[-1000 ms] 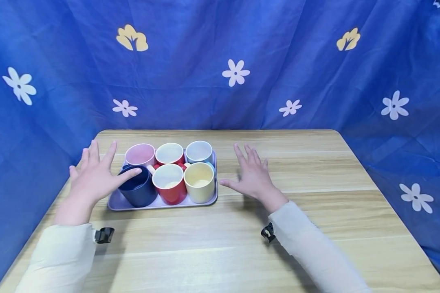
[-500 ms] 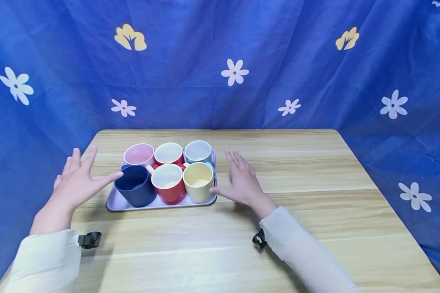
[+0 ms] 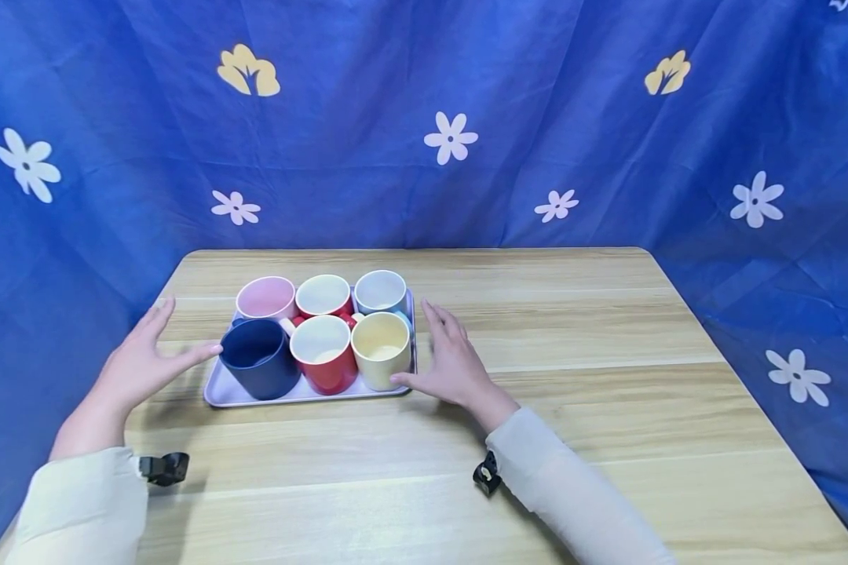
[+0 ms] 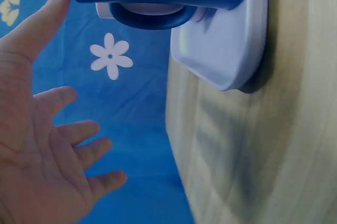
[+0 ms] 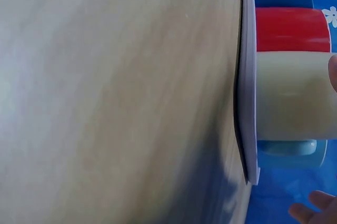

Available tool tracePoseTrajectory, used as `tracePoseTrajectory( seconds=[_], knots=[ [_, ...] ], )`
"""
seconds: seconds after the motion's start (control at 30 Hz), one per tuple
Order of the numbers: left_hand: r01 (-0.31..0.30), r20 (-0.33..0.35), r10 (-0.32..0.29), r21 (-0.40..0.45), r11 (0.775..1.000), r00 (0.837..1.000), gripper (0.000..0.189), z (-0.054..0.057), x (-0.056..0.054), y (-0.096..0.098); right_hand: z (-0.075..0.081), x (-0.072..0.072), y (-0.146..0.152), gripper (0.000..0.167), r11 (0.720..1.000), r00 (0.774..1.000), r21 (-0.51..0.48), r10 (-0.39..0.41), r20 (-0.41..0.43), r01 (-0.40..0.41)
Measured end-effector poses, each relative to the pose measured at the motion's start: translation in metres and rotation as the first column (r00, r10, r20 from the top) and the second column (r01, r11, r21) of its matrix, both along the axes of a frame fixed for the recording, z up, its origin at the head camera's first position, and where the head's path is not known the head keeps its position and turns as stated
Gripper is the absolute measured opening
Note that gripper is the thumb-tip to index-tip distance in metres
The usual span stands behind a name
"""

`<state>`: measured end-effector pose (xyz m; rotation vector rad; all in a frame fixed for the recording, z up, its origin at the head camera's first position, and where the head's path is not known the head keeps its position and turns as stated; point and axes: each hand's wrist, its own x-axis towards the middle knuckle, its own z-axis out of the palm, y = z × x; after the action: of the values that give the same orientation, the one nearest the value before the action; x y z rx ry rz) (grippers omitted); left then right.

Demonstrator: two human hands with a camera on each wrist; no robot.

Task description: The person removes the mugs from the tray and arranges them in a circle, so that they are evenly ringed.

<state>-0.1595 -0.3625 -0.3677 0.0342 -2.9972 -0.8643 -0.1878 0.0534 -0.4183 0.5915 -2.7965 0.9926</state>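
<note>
Several mugs stand upright in two rows on a lilac tray. In the near row are a navy mug, a red mug with a white inside and a cream mug. Behind them are a pink mug, another red mug and a light blue mug. My left hand is spread beside the navy mug, its thumb tip at that mug's rim; contact is unclear. My right hand is spread at the tray's right side, thumb by the cream mug. Neither hand grips anything.
The tray rests on a wood-grain table, left of its middle. A blue curtain with printed flowers hangs behind the table and at both sides. A black strap mount sits at the left wrist, and another mount at the right.
My left hand has moved left and lower, from over the navy mug to beside it. My right hand has moved left, closer to the cream mug. Tray and mugs have stayed in place.
</note>
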Motion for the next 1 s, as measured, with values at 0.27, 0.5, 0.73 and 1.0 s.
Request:
tracePoseTrajectory(
  seconds=[0.27,0.5,0.73,1.0],
  knots=[
    [-0.010,0.063,0.007,0.057,0.998,0.998,0.097,-0.010,0.002,-0.009,-0.005,0.004,-0.009,0.120,0.998,1.000,-0.067,-0.003,0.025,0.004],
    [0.017,0.103,-0.032,0.144,0.989,0.994,0.096,-0.021,0.003,-0.013,-0.009,0.006,-0.018,0.116,0.993,1.000,-0.119,-0.015,0.013,0.017],
    [0.064,0.144,-0.112,0.306,0.950,0.983,0.095,-0.037,0.004,-0.019,-0.011,0.008,-0.025,0.111,0.979,0.999,-0.201,-0.029,0.019,0.032],
    [0.086,0.090,-0.155,0.523,0.848,0.984,0.085,-0.056,0.003,-0.028,-0.014,0.010,-0.032,0.105,0.964,0.999,-0.262,-0.045,0.009,0.046]
  ],
)
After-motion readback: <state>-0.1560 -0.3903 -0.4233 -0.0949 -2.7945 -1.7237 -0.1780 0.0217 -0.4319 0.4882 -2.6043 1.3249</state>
